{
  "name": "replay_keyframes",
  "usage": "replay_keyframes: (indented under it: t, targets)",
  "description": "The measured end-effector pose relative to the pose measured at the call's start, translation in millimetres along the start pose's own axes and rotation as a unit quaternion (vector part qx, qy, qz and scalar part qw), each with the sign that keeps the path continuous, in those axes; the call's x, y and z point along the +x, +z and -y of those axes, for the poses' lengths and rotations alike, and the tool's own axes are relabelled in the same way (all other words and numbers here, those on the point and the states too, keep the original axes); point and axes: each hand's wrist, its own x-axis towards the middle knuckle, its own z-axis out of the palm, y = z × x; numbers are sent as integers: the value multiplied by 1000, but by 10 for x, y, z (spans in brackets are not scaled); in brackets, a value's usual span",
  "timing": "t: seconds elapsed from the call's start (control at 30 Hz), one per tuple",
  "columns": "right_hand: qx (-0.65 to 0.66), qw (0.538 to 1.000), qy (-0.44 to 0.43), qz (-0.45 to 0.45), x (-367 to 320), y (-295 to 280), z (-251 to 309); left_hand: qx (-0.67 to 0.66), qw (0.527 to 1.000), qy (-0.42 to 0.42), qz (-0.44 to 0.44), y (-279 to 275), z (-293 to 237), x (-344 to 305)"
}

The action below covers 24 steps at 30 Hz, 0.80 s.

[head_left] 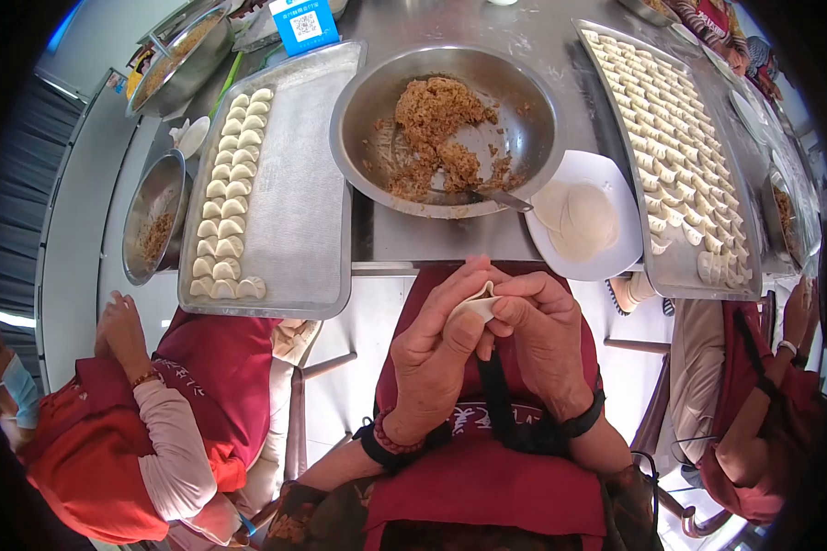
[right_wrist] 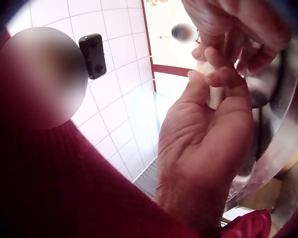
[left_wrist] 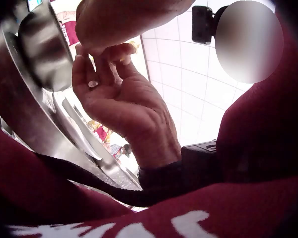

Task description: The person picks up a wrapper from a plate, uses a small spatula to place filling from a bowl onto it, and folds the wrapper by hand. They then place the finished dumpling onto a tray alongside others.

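A pale dough wrapper (head_left: 473, 308) is folded between the 2 hands, its upper edge standing in a small peak; whether the seam is sealed cannot be told. The left hand (head_left: 432, 344) pinches it between thumb and fingers, the longer fingers nearly straight behind the dough. The right hand (head_left: 547, 335) has its thumb and fingers bent close on the other side, gripping the edge.

A blue-and-white card (head_left: 303, 26) shows a QR code under characters too small to read; white lettering on the maroon apron (head_left: 487, 496) is partly hidden.

The hands are over the lap, a gap short of the edge of the smooth steel table (head_left: 450, 241). A round metal bowl (head_left: 368, 119) sits near that edge with coarse, crumbly brown filling (head_left: 436, 110) — a metal handle (head_left: 505, 199) lies across its rim.

Just right, a white, round-cornered plate (head_left: 629, 211) bears flat round wrappers (head_left: 590, 220). The left tray (head_left: 299, 184) has crescent dumplings (head_left: 230, 197) along its left side, textured metal showing beside them; the right tray (head_left: 671, 275) is densely lined with ridged dumplings (head_left: 666, 138).
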Motion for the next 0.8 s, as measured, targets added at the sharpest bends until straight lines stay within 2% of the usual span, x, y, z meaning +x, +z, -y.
replay_keyframes:
  t: [0.2,0.37,0.57,0.67,0.8]
  targets:
    - [-77,996,-36,-24,-10,21,7,-33,999,-11,13,-6,-3,-19]
    - [-89,995,36,-16,-4,-8,89,-27,999,-42,7,19,-55,-12]
    - [-131,990,44,1,-10,-39,146,16,997,-64,43,-38,-69,-18]
    - [-103,995,7,8,-22,-127,42,21,996,-64,55,-56,-49,-17]
    - [-85,996,26,-2,-34,-60,70,40,996,-48,57,-44,-66,0]
